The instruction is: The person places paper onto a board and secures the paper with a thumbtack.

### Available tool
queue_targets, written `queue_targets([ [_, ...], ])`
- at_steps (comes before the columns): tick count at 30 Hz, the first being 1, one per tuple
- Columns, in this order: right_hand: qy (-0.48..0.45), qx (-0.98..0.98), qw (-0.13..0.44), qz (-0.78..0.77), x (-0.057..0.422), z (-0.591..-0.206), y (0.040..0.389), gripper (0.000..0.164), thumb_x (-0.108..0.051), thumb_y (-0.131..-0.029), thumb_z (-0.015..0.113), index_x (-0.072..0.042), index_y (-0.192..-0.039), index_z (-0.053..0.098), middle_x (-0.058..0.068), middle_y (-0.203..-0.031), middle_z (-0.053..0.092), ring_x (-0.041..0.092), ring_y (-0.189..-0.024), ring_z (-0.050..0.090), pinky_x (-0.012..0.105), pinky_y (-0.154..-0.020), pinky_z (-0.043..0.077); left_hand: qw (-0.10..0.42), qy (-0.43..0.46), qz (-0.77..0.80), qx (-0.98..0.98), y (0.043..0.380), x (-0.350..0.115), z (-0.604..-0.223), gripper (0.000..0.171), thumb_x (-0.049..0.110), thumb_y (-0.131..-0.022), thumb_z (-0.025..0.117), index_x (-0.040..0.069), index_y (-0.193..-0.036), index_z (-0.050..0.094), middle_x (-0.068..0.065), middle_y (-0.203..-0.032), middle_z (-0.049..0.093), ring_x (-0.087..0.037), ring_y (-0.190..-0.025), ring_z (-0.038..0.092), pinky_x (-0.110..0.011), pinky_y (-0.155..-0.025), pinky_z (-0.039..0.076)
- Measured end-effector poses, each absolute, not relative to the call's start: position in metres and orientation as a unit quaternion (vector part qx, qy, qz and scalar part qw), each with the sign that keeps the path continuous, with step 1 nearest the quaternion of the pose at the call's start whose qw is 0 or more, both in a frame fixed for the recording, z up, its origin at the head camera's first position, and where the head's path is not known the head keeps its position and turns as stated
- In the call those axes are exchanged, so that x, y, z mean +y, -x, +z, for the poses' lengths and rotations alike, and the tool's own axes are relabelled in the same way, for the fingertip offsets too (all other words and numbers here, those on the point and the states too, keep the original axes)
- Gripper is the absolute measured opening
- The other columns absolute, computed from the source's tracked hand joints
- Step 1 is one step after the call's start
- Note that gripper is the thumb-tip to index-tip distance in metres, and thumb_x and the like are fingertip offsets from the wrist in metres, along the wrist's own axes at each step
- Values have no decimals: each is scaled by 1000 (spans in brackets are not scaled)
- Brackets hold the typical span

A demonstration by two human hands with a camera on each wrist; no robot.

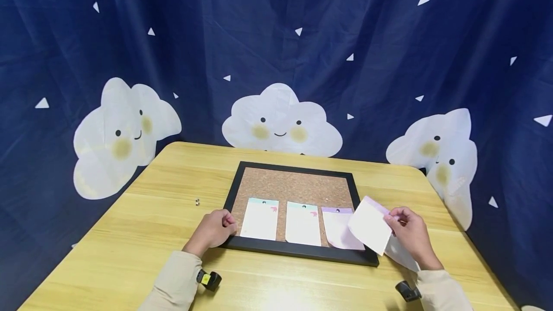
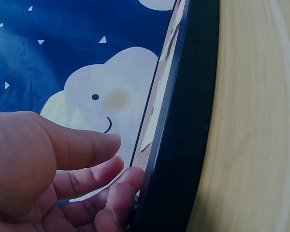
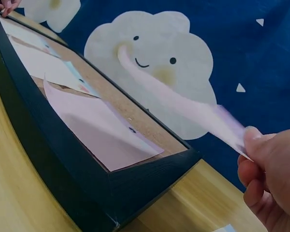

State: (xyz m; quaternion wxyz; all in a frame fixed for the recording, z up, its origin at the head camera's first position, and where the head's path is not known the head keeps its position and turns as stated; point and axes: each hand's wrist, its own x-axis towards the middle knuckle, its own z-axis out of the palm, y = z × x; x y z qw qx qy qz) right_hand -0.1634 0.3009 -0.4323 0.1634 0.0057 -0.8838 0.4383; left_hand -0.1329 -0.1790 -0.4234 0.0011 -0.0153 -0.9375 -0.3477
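Observation:
My right hand (image 1: 410, 234) pinches a loose note sheet (image 1: 370, 224) with a purple strip by one edge, between thumb and fingers. The sheet is tilted above the right side of a black-framed cork board (image 1: 298, 181). Along the board's lower part hang two notes with teal strips, a left note (image 1: 260, 220) and a middle note (image 1: 303, 224), plus a purple-strip note (image 1: 341, 229), each with a dark pin at its top. My left hand (image 1: 214, 228) rests at the board's lower left corner. Its fingers bend loosely against the frame (image 2: 183, 125), thumb apart from them.
A few small shiny pins (image 1: 197, 202) lie on the wooden table (image 1: 164, 220) left of the board. More paper (image 1: 399, 252) lies under my right hand. A dark blue curtain (image 1: 276, 37) with clouds hangs behind the table.

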Motion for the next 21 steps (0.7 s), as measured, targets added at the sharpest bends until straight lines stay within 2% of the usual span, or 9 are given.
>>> queue_targets([
  [3, -12, -893, 166, 418, 301, -432, 164, 18, -9, -93, 67, 4, -104, 65, 18, -93, 66, 6, -66, 57, 22, -53, 49, 2, 18, -347, -938, 133, -179, -424, 9, 9, -86, 68, 10, -81, 61, 1, -75, 55, -15, -71, 52, -32, -68, 45],
  [6, -35, -893, 150, 423, 301, -431, 165, 27, -6, -92, 66, 5, -116, 63, 24, -111, 63, 7, -75, 59, 20, -60, 50, 3, 18, -348, -937, 133, -179, -424, 9, 8, -86, 68, 10, -81, 61, 1, -74, 55, -15, -71, 51, -32, -68, 45],
  [8, -52, -891, 137, 430, 301, -430, 164, 33, -1, -91, 64, 6, -123, 59, 25, -116, 60, 10, -79, 58, 20, -61, 50, 3, 18, -350, -937, 133, -179, -425, 9, 8, -86, 68, 10, -80, 61, 1, -74, 55, -15, -71, 52, -32, -68, 45],
  [11, -72, -885, 133, 439, 300, -431, 165, 38, 8, -89, 60, 7, -127, 54, 25, -113, 60, 12, -83, 57, 20, -62, 50, 5, 19, -351, -936, 133, -179, -425, 9, 8, -86, 68, 10, -80, 61, 1, -74, 55, -15, -71, 52, -32, -68, 45],
  [13, -72, -885, 145, 437, 298, -432, 166, 36, 11, -88, 60, 6, -124, 55, 23, -104, 63, 10, -81, 57, 18, -62, 49, 5, 19, -354, -935, 133, -179, -425, 9, 8, -86, 68, 10, -80, 61, 1, -74, 55, -15, -70, 52, -32, -68, 45],
  [16, -57, -889, 174, 421, 295, -434, 168, 24, 10, -87, 60, 5, -110, 59, 18, -90, 65, 6, -76, 56, 16, -63, 46, 4, 17, -356, -934, 133, -178, -425, 9, 8, -85, 68, 10, -81, 61, 1, -74, 55, -15, -70, 52, -32, -68, 45],
  [18, -40, -895, 182, 406, 294, -435, 169, 15, 8, -88, 60, 4, -103, 61, 14, -84, 63, 8, -72, 53, 17, -59, 43, 4, 16, -359, -933, 132, -178, -424, 9, 8, -85, 68, 10, -80, 61, 1, -74, 55, -15, -71, 52, -32, -68, 45],
  [21, -30, -904, 166, 393, 292, -433, 169, 18, 5, -89, 60, 4, -107, 63, 19, -94, 62, 20, -78, 56, 19, -59, 44, 4, 16, -359, -933, 132, -178, -424, 9, 8, -85, 68, 10, -80, 61, 1, -74, 55, -15, -71, 52, -32, -68, 45],
])
